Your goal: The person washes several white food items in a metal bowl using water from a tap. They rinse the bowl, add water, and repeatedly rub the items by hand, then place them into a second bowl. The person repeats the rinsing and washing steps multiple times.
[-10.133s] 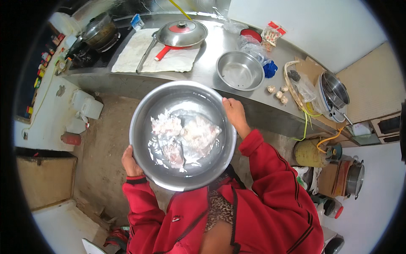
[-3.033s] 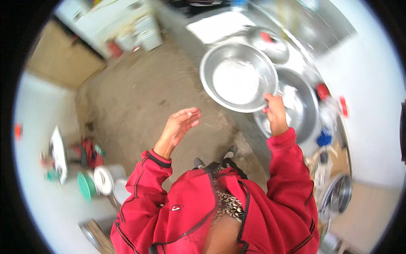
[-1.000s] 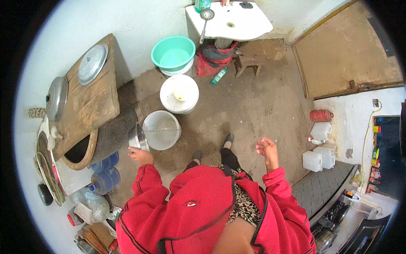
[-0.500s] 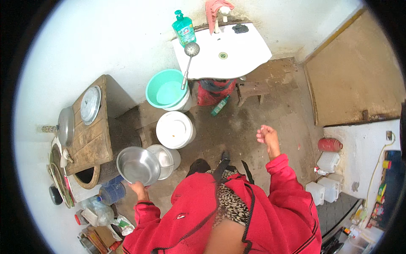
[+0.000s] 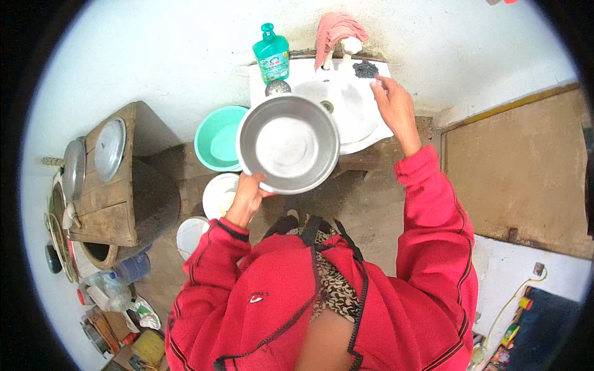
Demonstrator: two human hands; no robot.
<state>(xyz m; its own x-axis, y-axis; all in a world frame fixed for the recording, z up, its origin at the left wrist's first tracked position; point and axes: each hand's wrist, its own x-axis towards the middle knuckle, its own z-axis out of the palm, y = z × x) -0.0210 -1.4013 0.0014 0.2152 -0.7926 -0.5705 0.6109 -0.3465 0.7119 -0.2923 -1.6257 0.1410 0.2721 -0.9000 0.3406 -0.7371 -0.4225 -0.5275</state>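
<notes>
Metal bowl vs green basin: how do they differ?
Colour: the metal bowl is silvery grey; the green basin is pale green.
Support: the left hand grips the metal bowl; the green basin is unheld.
View: the metal bowl covers part of the green basin's right side.
Shared: both are round and open-topped.

A round, grey metal basin [image 5: 288,145] is facing open side up, its near rim resting in the left hand [image 5: 247,196], partly covering the white sink [image 5: 360,108] from view. A dark, crumpled scouring pad [image 5: 365,69] is lying on the sink's back right corner.

A round metal lid [image 5: 110,149] lies on a brown wooden board [image 5: 102,215].
</notes>
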